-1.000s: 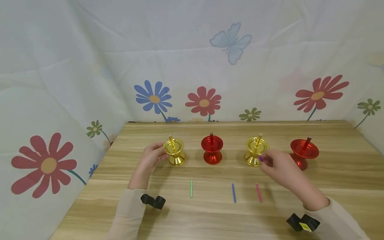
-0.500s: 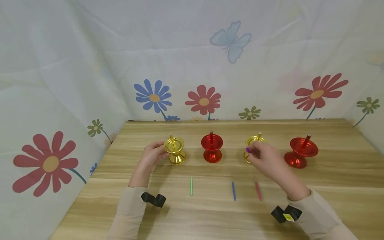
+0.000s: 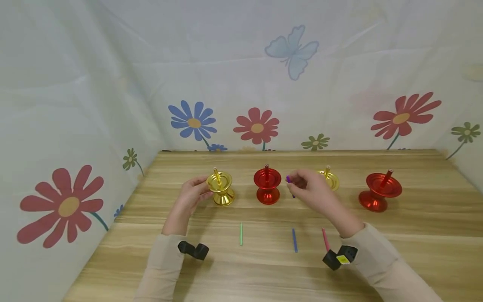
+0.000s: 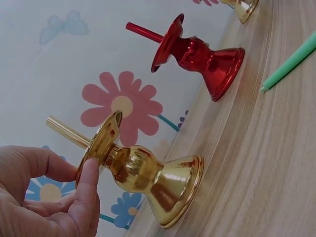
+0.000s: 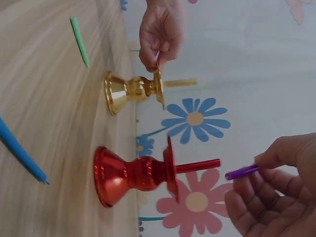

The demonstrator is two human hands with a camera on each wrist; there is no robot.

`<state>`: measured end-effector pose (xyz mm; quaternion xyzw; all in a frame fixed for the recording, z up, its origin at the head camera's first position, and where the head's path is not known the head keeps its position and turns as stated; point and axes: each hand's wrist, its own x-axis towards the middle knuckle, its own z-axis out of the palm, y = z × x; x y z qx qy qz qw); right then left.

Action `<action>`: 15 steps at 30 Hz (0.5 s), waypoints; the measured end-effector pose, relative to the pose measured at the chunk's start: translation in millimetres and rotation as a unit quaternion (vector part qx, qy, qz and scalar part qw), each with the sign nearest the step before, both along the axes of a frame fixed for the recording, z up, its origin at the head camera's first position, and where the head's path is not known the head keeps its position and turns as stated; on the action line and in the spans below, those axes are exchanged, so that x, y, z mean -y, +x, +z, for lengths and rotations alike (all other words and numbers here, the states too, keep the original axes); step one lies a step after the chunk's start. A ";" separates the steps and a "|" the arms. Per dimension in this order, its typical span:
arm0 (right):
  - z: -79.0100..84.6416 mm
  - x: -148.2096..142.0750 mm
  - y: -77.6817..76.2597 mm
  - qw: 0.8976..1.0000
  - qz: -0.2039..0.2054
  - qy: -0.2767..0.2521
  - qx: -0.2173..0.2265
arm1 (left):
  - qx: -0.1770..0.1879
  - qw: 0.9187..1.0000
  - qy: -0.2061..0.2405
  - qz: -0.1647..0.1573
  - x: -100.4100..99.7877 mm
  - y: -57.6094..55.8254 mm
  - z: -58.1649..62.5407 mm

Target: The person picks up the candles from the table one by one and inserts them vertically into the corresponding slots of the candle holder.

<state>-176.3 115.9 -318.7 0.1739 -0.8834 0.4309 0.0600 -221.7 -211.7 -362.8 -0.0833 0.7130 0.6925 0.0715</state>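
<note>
My left hand pinches the dish rim of the leftmost gold candle holder, which stands on the table with a tube rising from its dish. My right hand is raised between the near red candle holder and the second gold candle holder, partly covering the latter. Between its thumb and fingers it grips a purple candle, mostly hidden by the hand. In the right wrist view, the candle's exposed end is close to the top of the red holder's tube.
Another red candle holder stands at the far right. Lying in front of the holders are a green candle, a blue candle and a pink candle, whose lower end the right wrist camera overlaps. A flowered cloth hangs behind the table.
My right hand has moved left with the purple candle, from beside the right gold holder toward the red holder left of it. My left hand stays at the leftmost gold holder.
</note>
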 end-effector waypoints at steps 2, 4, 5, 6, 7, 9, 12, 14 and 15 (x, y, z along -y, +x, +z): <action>-3.8 2.2 -3.1 0.999 0.015 -0.030 0.006 | -0.002 1.000 0.001 0.001 -1.0 0.1 0.3; -7.6 4.6 -6.3 0.999 0.022 -0.047 -0.004 | -0.003 1.000 0.000 0.003 -1.6 0.2 0.4; -9.1 6.1 -7.9 0.998 0.026 -0.056 -0.008 | -0.004 1.000 -0.001 0.004 -1.8 0.3 0.3; -9.9 8.0 -9.1 0.998 0.028 -0.062 -0.011 | -0.004 1.000 -0.002 0.004 -1.8 0.2 0.2; -10.8 10.0 -10.5 0.997 0.029 -0.067 -0.011 | -0.004 1.000 -0.003 0.005 -1.6 0.1 0.0; -11.9 14.8 -12.8 0.996 0.035 -0.078 -0.008 | -0.004 1.000 -0.005 0.007 -1.1 0.0 -0.4; -12.3 21.8 -15.3 0.995 0.037 -0.088 -0.005 | -0.003 1.000 -0.005 0.008 -0.5 -0.2 -0.3; -13.0 25.6 -16.3 0.995 0.036 -0.092 -0.006 | -0.004 1.000 -0.004 0.006 -0.5 -0.2 -0.3; -13.1 27.2 -16.6 0.995 0.035 -0.092 -0.006 | -0.005 1.000 -0.003 0.006 -0.5 -0.2 -0.1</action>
